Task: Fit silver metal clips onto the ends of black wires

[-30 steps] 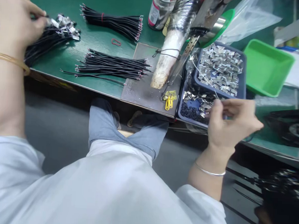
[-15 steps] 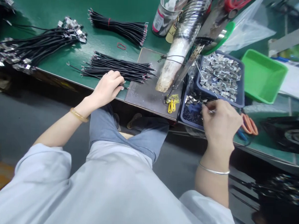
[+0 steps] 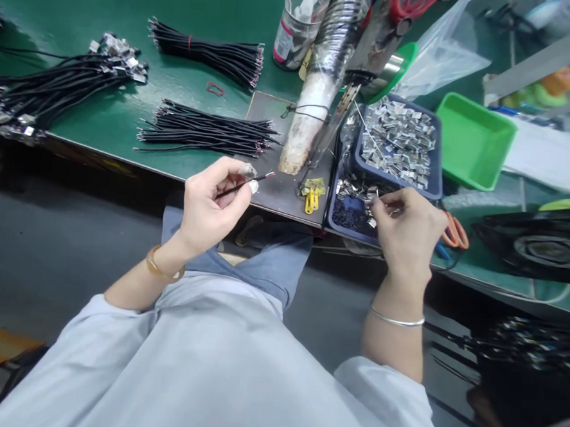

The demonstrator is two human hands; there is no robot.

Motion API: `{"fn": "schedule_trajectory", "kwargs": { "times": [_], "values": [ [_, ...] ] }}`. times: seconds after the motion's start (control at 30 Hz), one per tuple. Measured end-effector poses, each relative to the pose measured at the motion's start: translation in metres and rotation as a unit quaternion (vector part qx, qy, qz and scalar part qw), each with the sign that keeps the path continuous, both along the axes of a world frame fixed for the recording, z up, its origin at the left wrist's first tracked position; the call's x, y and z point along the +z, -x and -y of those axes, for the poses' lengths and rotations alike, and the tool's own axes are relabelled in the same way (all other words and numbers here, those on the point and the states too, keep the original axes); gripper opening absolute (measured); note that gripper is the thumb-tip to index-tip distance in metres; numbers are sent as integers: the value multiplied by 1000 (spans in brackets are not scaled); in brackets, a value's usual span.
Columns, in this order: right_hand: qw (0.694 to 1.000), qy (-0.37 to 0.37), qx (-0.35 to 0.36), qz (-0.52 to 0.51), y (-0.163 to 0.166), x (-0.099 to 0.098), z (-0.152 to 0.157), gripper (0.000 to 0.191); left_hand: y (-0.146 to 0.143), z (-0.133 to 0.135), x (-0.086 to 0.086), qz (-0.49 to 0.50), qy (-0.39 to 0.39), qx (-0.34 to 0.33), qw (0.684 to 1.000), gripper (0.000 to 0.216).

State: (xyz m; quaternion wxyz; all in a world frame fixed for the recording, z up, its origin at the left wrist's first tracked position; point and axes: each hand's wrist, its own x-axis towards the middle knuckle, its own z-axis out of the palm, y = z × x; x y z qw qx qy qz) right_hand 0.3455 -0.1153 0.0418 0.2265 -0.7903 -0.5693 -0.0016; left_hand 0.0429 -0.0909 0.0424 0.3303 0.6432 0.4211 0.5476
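Note:
My left hand (image 3: 218, 200) is closed in a pinch on a thin black cable (image 3: 238, 188), whose stripped end with fine wire tips points right, over the edge of the dark board. Just behind it lies a loose bundle of black cables (image 3: 208, 128) on the green table. My right hand (image 3: 407, 227) is closed over the front of a blue tray (image 3: 332, 216), with shiny small metal connectors (image 3: 372, 223) at its fingertips; how many it grips is partly hidden. Behind that hand, a second blue tray (image 3: 440, 162) is full of silver metal connectors (image 3: 398, 140).
A soldering iron (image 3: 331, 129) and a taped white duct (image 3: 297, 134) reach down over the dark board (image 3: 271, 196). Yellow clips (image 3: 311, 201) lie beside them. Orange-handled scissors (image 3: 456, 232) and a green tray (image 3: 477, 141) are right. Left are a tied cable bundle (image 3: 208, 51) and connector-ended cables (image 3: 75, 85).
My left hand has drawn one black cable away from the loose bundle, towards me and to the right. My right hand stays over the blue tray, its fingertips among the connectors. The view has shifted slightly.

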Motion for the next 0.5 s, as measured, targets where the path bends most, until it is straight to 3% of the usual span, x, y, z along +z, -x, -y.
{"fn": "schedule_trajectory", "kwargs": {
  "times": [0.2,0.33,0.5],
  "values": [
    [998,0,38,43,-8,-17,-4,10,-33,8,-21,207,211,-109,949,25],
    [994,25,87,65,-10,-23,-8,8,-45,13,-27,241,274,-140,921,27],
    [996,31,81,18,-7,-17,-8,13,-50,16,-29,229,312,-171,906,28]
  ]
}}
